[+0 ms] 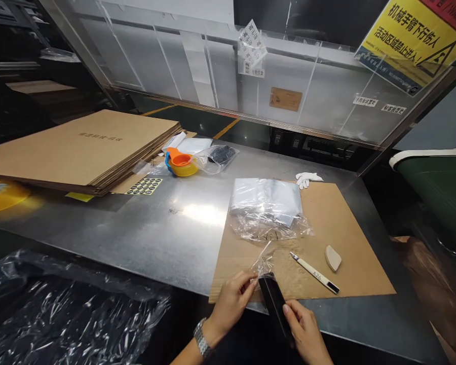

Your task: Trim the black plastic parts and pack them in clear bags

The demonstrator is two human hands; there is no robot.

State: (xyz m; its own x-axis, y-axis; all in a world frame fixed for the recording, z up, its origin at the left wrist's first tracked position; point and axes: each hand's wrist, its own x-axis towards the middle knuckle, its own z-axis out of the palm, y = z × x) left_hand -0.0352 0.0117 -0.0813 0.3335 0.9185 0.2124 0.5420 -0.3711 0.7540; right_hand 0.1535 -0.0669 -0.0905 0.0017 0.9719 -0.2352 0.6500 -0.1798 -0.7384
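Observation:
My right hand [303,324] grips the lower part of a long black object [274,301], tilted over the table's front edge. A clear plastic bag [265,265] gathers at its upper end. There my left hand [233,294] pinches the film between thumb and fingers. Beyond them, on a cardboard sheet [349,228], rests a stack of clear plastic bags [268,203]. A craft knife [314,272] marked A26 and a beige wedge-shaped block [333,258] lie to the right of my hands.
Flat cardboard [72,147] is piled at the left, near a sheet of round stickers [144,186]. Tape rolls [184,167] and a bagged dark item [221,154] sit at the back. A white glove [307,179] lies behind the cardboard sheet. Black plastic film [68,309] fills the lower left.

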